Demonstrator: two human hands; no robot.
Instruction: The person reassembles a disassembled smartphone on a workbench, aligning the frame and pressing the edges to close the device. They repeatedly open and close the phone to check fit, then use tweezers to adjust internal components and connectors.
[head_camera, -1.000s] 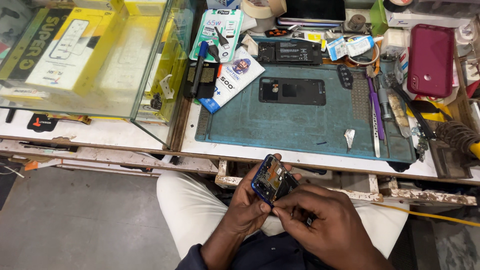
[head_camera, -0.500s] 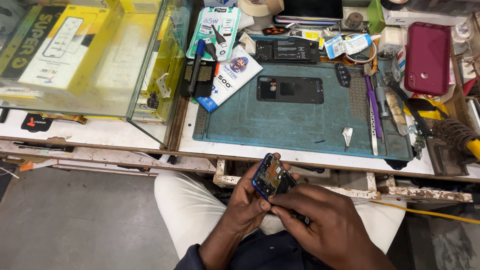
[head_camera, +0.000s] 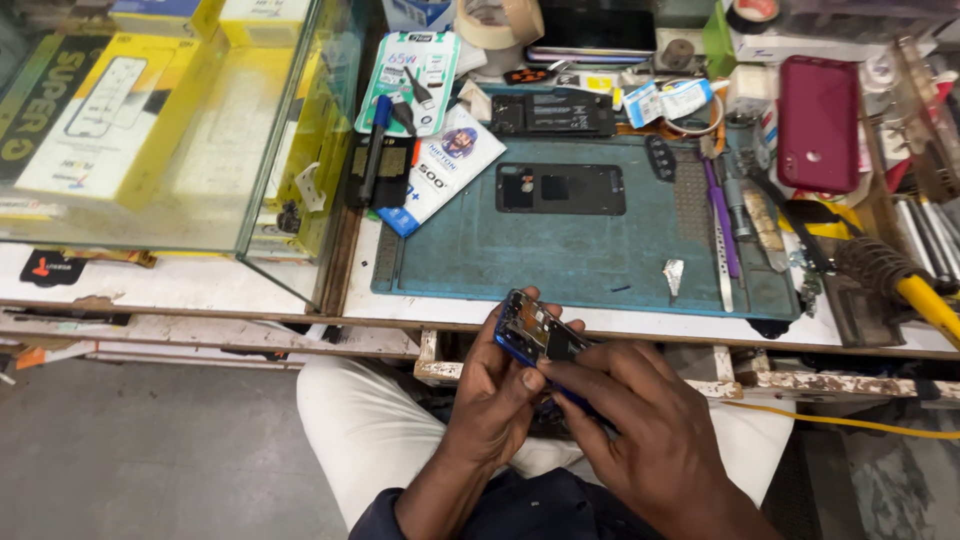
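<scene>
As before, left hand (head_camera: 500, 385), right hand (head_camera: 640, 420) stay clamped on opened phone (head_camera: 535, 335).

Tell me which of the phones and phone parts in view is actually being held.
The blue-framed opened phone, gripped by the left hand and right hand over the lap. The black back panel and red phone lie untouched on the bench.

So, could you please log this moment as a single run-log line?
left hand: grips opened blue phone | right hand: fingers on phone's lower part | location: over lap, before teal mat | black back panel: on mat
</scene>
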